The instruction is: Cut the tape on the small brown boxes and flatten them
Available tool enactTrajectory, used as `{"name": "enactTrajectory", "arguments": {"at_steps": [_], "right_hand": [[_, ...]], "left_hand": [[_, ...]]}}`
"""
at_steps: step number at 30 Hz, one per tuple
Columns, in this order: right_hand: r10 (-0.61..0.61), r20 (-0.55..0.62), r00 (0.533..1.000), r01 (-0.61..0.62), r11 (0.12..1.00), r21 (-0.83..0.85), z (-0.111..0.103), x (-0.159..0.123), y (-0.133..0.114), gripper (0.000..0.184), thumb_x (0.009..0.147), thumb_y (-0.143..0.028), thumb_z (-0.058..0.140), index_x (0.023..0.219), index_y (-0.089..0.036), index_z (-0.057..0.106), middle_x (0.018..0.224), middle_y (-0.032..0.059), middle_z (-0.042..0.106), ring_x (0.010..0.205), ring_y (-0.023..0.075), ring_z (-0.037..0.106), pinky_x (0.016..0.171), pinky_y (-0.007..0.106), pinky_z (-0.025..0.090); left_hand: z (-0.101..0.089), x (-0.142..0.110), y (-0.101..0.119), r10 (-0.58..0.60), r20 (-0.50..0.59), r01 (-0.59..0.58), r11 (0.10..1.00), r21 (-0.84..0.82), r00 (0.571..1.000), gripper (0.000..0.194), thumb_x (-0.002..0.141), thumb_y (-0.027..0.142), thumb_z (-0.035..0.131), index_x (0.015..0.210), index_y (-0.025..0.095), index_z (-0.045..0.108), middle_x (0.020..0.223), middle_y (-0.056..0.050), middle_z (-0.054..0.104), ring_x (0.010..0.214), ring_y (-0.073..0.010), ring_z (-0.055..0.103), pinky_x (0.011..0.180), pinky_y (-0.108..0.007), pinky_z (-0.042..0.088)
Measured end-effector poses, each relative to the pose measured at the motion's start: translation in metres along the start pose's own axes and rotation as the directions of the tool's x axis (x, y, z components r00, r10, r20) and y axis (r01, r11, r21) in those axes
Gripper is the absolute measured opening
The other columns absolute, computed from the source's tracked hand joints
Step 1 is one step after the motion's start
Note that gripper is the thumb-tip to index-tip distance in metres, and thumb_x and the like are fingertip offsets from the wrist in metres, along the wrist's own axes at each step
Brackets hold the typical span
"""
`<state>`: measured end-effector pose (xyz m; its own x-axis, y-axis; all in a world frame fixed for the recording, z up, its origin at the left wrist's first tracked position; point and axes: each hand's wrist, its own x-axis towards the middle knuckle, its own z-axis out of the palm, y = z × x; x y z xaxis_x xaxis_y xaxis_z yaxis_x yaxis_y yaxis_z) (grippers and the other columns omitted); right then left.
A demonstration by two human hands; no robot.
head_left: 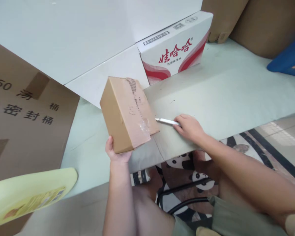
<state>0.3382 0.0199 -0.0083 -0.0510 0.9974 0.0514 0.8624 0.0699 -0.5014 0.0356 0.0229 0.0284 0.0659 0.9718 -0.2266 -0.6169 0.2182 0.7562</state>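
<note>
A small brown cardboard box [116, 123], its seam covered with clear tape, is tilted above the pale tabletop. My left hand [116, 152] grips it from below at its near corner, the thumb on its left side and the other fingers hidden underneath. To the right, my right hand [188, 127] is closed around a slim white utility knife [167, 121]. The knife points left, and its tip is close to the box's right edge; I cannot tell whether they touch.
A white and red carton [177, 54] stands at the back of the pale table [238, 82], beside a large white panel [88, 36]. Large printed cardboard [19, 114] stands left, with a pale yellow-green container [34, 193] in front. A blue object [288, 60] lies at the far right.
</note>
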Motion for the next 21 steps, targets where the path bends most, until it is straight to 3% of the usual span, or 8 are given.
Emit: {"name": "enactTrajectory", "arguments": {"at_steps": [3, 6, 8, 12, 21], "right_hand": [[0.107, 0.001, 0.994, -0.102, 0.94, 0.325, -0.008, 0.0, -0.001, 0.031, 0.096, -0.037, 0.041, 0.078, -0.02, 0.061, 0.073, 0.0047, 0.063, 0.067, 0.0198, 0.055, 0.064, 0.031, 0.038], [0.092, 0.042, 0.995, -0.099, 0.809, 0.579, -0.014, -0.006, -0.004, 0.038, 0.096, -0.044, 0.037, 0.072, -0.021, 0.056, 0.061, -0.0005, 0.051, 0.057, 0.0164, 0.048, 0.059, 0.03, 0.038], [0.058, 0.045, 0.997, -0.073, 0.742, 0.667, -0.015, -0.01, -0.008, 0.036, 0.095, -0.046, 0.041, 0.081, -0.02, 0.062, 0.061, -0.0025, 0.048, 0.054, 0.0147, 0.045, 0.057, 0.029, 0.037], [0.027, -0.038, 0.999, 0.01, 0.676, 0.737, -0.016, -0.017, -0.018, 0.034, 0.092, -0.044, 0.053, 0.106, -0.018, 0.07, 0.062, -0.0034, 0.049, 0.055, 0.0133, 0.043, 0.055, 0.028, 0.036], [-0.017, -0.083, 0.996, 0.073, 0.672, 0.737, -0.022, -0.027, -0.03, 0.03, 0.091, -0.037, 0.057, 0.102, -0.02, 0.079, 0.068, 0.0022, 0.065, 0.06, 0.0146, 0.055, 0.055, 0.027, 0.045]], "left_hand": [[0.008, -0.001, 0.001, 0.026, -0.019, -0.026, 0.999, -0.037, 0.999, 0.06, 0.071, 0.055, 0.074, 0.124, 0.026, 0.066, 0.126, -0.012, 0.07, 0.125, -0.0385, 0.059, 0.095, -0.057, 0.055], [0.011, -0.001, 0.001, 0.018, -0.044, -0.021, 0.998, -0.058, 0.999, 0.059, 0.072, 0.053, 0.074, 0.124, 0.025, 0.066, 0.127, -0.013, 0.069, 0.119, -0.0371, 0.062, 0.091, -0.054, 0.057], [0.009, 0.0, 0.002, 0.012, -0.06, -0.016, 0.998, -0.064, 0.998, 0.057, 0.072, 0.051, 0.074, 0.122, 0.025, 0.067, 0.122, -0.012, 0.07, 0.115, -0.0361, 0.064, 0.088, -0.053, 0.057], [0.004, 0.001, 0.003, 0.008, -0.087, -0.014, 0.998, -0.06, 0.996, 0.052, 0.071, 0.048, 0.075, 0.118, 0.025, 0.068, 0.115, -0.011, 0.073, 0.113, -0.0365, 0.065, 0.086, -0.053, 0.058], [-0.007, 0.0, 0.003, 0.017, -0.136, -0.022, 0.999, -0.034, 0.991, 0.05, 0.066, 0.039, 0.08, 0.112, 0.022, 0.071, 0.101, -0.006, 0.076, 0.088, -0.0254, 0.07, 0.076, -0.038, 0.06]]}}
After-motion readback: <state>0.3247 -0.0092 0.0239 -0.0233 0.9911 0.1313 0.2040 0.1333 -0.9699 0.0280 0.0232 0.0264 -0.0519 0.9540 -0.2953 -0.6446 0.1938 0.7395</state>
